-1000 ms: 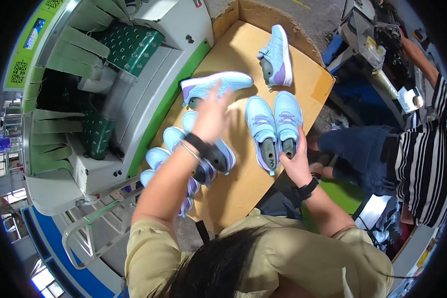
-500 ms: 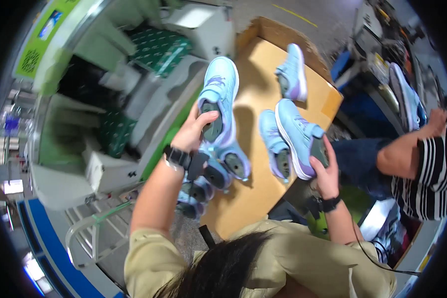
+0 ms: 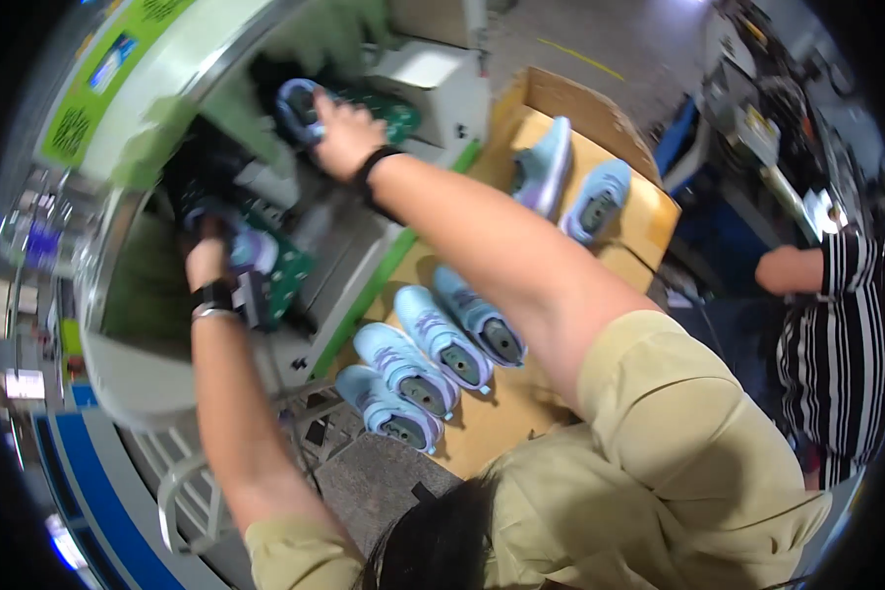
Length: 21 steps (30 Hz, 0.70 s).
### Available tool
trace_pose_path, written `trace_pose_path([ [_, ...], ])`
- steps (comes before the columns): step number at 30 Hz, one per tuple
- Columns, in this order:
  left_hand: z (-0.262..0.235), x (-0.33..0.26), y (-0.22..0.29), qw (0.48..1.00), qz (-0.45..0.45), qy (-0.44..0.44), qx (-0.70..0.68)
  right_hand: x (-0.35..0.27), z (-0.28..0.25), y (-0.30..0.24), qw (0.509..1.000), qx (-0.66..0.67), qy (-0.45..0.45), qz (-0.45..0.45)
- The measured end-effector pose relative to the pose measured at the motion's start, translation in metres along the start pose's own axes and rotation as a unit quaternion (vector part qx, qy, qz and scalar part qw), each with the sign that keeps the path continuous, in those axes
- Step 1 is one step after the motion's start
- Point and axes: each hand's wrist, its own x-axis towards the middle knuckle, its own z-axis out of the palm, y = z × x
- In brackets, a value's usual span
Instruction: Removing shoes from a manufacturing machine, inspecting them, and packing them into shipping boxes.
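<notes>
Both my arms reach to the left into the openings of a white machine. My right hand [image 3: 347, 140] is closed on a light-blue shoe [image 3: 300, 110], one finger at its dark collar, in the far opening. In the near opening my left hand [image 3: 206, 258], partly in shadow, is closed at the collar of another blue and lilac shoe [image 3: 253, 252]. Under each shoe lies a green dotted surface [image 3: 287, 275]. Beside the machine, several light-blue shoes with grey insoles, such as this one [image 3: 403, 366], stand in a row on a tan cardboard-covered table [image 3: 482, 433].
Two more blue shoes, one of them here [image 3: 597, 202], lie at the table's far end by a raised cardboard edge [image 3: 590, 103]. Green fabric flaps [image 3: 231, 123] hang around the machine openings. A person in a striped shirt [image 3: 826, 344] is at the right. A metal rack [image 3: 182, 497] stands below the machine.
Both hands have swung left from above the table into the machine openings, each with a shoe. The other person's forearm has drawn back.
</notes>
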Motion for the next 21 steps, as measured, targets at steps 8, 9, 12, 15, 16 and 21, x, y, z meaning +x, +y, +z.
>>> trace_pose_path([
  [8, 0.043, -0.232, 0.087, 0.855, 0.395, 0.070, -0.329, -0.153, -0.140, 0.240, 0.950, -0.004, 0.286, 0.125],
  [9, 0.058, -0.258, 0.100, 0.872, 0.449, 0.035, -0.194, -0.177, -0.155, 0.289, 0.934, 0.069, 0.269, 0.223],
  [12, 0.132, -0.313, 0.146, 0.828, 0.532, -0.139, -0.110, -0.228, -0.120, 0.358, 0.894, 0.280, 0.196, 0.292],
  [15, 0.219, -0.359, 0.166, 0.791, 0.513, -0.303, -0.138, -0.229, -0.085, 0.384, 0.852, 0.301, 0.272, 0.331],
  [16, 0.238, -0.367, 0.161, 0.779, 0.485, -0.365, -0.156, -0.231, -0.088, 0.368, 0.811, 0.369, 0.267, 0.367],
  [21, 0.262, -0.407, 0.169, 0.768, 0.322, -0.469, -0.293, -0.280, -0.154, 0.289, 0.832, 0.449, 0.190, 0.265],
])
